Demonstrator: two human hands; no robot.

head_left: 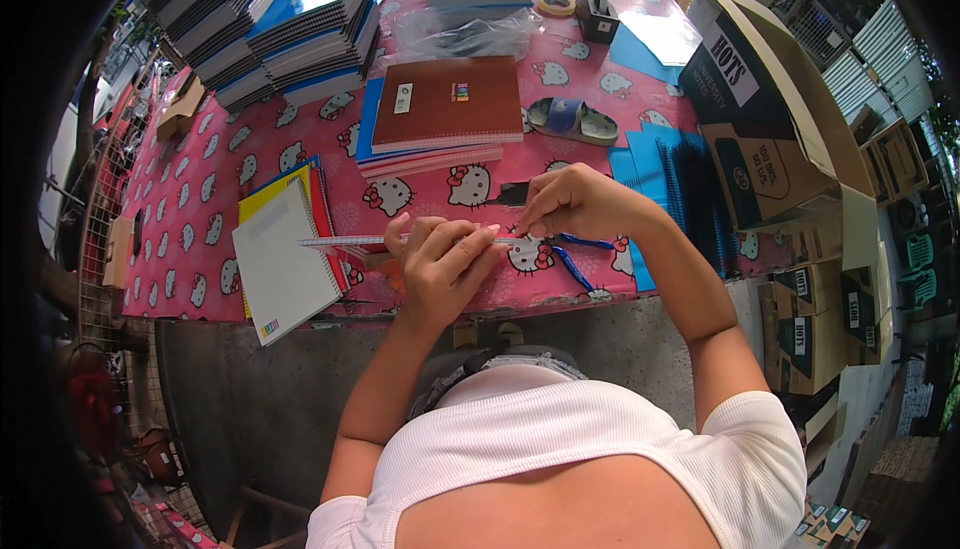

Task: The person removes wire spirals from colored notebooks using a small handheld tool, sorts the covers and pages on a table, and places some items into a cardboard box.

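Observation:
My left hand (445, 264) is closed around a thin notebook (345, 241) turned edge-on, its pale coil-bound edge facing up. At the right end of that edge, my right hand (590, 204) has its fingers pinched together; what lies between the fingertips is too small to make out. A blue-handled pair of pliers (573, 264) rests on the table just below my right hand, its handles spread. To the left of my left hand lie spiral notebooks, a white one (285, 259) on top of yellow and red ones. A dark flat object (513, 194) sits behind my right fingertips.
Beyond my hands stands a brown-topped notebook stack (450, 99), with a slipper (573, 121) beside it. Tall notebook piles (310, 29) fill the far left. A tape dispenser (597, 14) is at the back. Blue covers, black coils (700, 199) and an open carton (770, 119) stand right.

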